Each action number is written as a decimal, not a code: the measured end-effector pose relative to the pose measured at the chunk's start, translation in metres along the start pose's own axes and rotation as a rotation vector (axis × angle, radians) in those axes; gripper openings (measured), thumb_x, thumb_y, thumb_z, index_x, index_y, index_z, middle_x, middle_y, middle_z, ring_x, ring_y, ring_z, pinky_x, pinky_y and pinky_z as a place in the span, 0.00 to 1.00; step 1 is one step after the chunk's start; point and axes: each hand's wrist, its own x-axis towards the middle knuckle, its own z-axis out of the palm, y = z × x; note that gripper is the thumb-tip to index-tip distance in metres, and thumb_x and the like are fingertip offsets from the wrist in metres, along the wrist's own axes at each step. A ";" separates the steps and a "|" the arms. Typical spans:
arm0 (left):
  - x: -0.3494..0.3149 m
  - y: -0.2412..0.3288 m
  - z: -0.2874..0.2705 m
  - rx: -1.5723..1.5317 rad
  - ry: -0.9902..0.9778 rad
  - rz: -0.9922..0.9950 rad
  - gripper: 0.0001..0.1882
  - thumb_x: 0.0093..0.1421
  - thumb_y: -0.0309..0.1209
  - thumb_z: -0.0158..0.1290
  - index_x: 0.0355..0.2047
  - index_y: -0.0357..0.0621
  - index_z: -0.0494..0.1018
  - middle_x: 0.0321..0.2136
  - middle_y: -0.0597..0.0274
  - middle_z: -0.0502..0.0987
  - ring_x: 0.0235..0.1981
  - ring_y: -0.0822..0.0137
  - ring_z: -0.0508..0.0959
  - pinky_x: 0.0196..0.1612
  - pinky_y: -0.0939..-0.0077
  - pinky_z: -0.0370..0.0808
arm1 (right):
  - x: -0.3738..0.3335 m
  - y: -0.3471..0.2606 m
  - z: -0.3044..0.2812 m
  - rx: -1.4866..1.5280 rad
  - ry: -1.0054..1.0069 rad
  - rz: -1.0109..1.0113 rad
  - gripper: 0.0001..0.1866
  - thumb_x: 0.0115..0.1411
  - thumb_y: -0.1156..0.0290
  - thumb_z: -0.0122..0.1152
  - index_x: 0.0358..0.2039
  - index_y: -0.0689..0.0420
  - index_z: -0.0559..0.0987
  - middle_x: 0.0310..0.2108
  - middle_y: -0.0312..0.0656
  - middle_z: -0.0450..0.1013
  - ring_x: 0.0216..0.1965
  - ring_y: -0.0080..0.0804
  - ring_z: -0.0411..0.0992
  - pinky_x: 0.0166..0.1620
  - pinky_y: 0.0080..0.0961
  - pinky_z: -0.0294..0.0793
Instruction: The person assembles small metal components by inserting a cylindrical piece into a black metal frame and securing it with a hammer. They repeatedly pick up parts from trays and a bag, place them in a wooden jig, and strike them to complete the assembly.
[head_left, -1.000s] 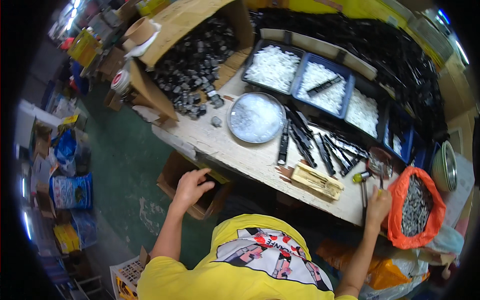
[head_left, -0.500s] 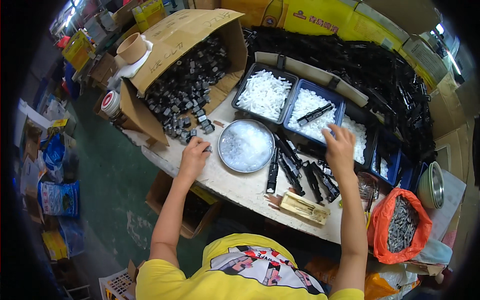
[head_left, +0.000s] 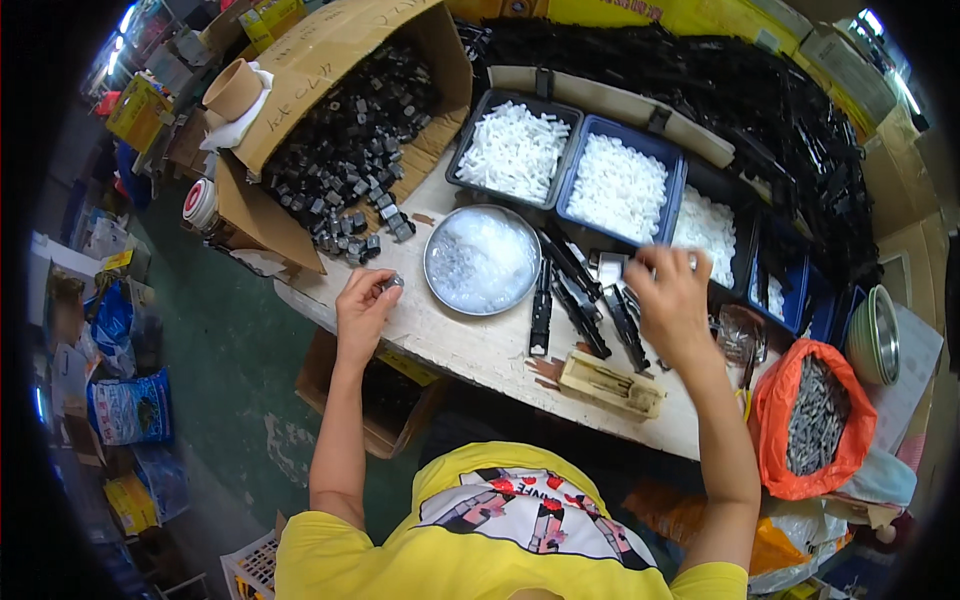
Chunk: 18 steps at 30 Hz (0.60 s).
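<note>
In my left hand (head_left: 361, 312), above the near table edge, a small grey metal block (head_left: 392, 283) is pinched between thumb and fingers. My right hand (head_left: 676, 308) is over several long black slotted parts (head_left: 571, 318) lying on the table. Its fingers are curled and slightly blurred, and what they hold, if anything, is hidden. Between the hands stands a round metal bowl (head_left: 430, 262) with a clear, whitish jelly-like mass (head_left: 486, 258). A cream-coloured block with a groove (head_left: 610, 385) lies near the front edge.
A tipped cardboard box (head_left: 262, 228) spills metal blocks (head_left: 335, 150) at left. Behind the bowl, bins hold white tubes (head_left: 515, 150) and short white pieces (head_left: 618, 185). An orange bag (head_left: 768, 425) of grey parts stands at right, by stacked bowls (head_left: 873, 335). Black parts (head_left: 690, 90) are heaped at the back.
The black part on the blue bin of white pieces is gone from there. My right hand has come lower over the black parts. My left hand has drawn slightly away from the box with its metal block.
</note>
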 end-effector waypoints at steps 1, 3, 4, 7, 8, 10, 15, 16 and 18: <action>-0.008 0.005 0.006 -0.083 -0.054 -0.027 0.10 0.49 0.17 0.54 0.34 0.35 0.73 0.29 0.69 0.68 0.24 0.82 0.67 0.24 0.88 0.66 | -0.022 -0.014 -0.004 0.039 -0.049 0.009 0.09 0.43 0.77 0.53 0.28 0.55 0.73 0.34 0.42 0.66 0.38 0.37 0.64 0.45 0.42 0.55; -0.024 0.012 0.018 -0.255 -0.153 -0.078 0.11 0.49 0.17 0.54 0.34 0.36 0.74 0.30 0.69 0.68 0.24 0.81 0.67 0.24 0.89 0.66 | -0.064 -0.040 -0.011 0.092 -0.170 0.045 0.11 0.42 0.77 0.53 0.30 0.57 0.74 0.35 0.43 0.67 0.38 0.37 0.64 0.45 0.42 0.56; -0.031 0.020 0.027 -0.268 -0.222 -0.101 0.12 0.48 0.16 0.55 0.35 0.36 0.74 0.31 0.68 0.69 0.25 0.81 0.68 0.25 0.89 0.66 | -0.080 -0.050 -0.010 0.136 -0.217 0.087 0.12 0.41 0.78 0.54 0.30 0.56 0.74 0.36 0.42 0.66 0.39 0.38 0.64 0.45 0.43 0.56; -0.049 0.034 0.058 -0.277 -0.403 -0.102 0.13 0.45 0.17 0.56 0.34 0.36 0.74 0.31 0.68 0.70 0.28 0.80 0.68 0.27 0.90 0.65 | -0.101 -0.067 -0.004 0.221 -0.204 0.207 0.13 0.39 0.79 0.55 0.30 0.55 0.74 0.37 0.41 0.66 0.41 0.39 0.63 0.45 0.43 0.56; -0.052 0.038 0.069 -0.242 -0.455 -0.044 0.13 0.45 0.17 0.57 0.34 0.36 0.74 0.31 0.67 0.70 0.27 0.81 0.68 0.27 0.90 0.64 | -0.106 -0.069 0.004 0.237 -0.159 0.230 0.13 0.38 0.79 0.56 0.29 0.55 0.74 0.39 0.40 0.65 0.42 0.40 0.62 0.44 0.42 0.56; -0.054 0.044 0.088 -0.125 -0.562 0.089 0.13 0.45 0.19 0.58 0.34 0.36 0.74 0.30 0.67 0.70 0.26 0.81 0.66 0.27 0.90 0.62 | -0.104 -0.074 0.012 0.251 -0.093 0.253 0.14 0.38 0.79 0.56 0.30 0.55 0.74 0.40 0.40 0.66 0.42 0.39 0.62 0.44 0.42 0.55; -0.056 0.055 0.127 -0.043 -0.693 0.287 0.12 0.46 0.22 0.59 0.33 0.36 0.74 0.28 0.65 0.69 0.24 0.78 0.67 0.26 0.86 0.65 | -0.107 -0.079 0.019 0.214 -0.048 0.290 0.13 0.42 0.76 0.59 0.32 0.52 0.74 0.43 0.36 0.66 0.45 0.37 0.62 0.49 0.44 0.51; -0.057 0.057 0.131 -0.009 -0.710 0.322 0.12 0.46 0.23 0.59 0.33 0.36 0.74 0.28 0.65 0.69 0.23 0.77 0.68 0.26 0.85 0.65 | -0.108 -0.081 0.019 0.189 -0.037 0.297 0.13 0.43 0.76 0.59 0.32 0.52 0.74 0.43 0.35 0.66 0.45 0.36 0.62 0.49 0.45 0.50; -0.058 0.062 0.137 0.020 -0.709 0.370 0.12 0.46 0.23 0.59 0.33 0.36 0.74 0.27 0.64 0.69 0.23 0.76 0.68 0.26 0.83 0.66 | -0.112 -0.085 0.021 0.141 -0.017 0.309 0.13 0.45 0.74 0.59 0.34 0.51 0.74 0.45 0.34 0.66 0.46 0.35 0.62 0.50 0.46 0.49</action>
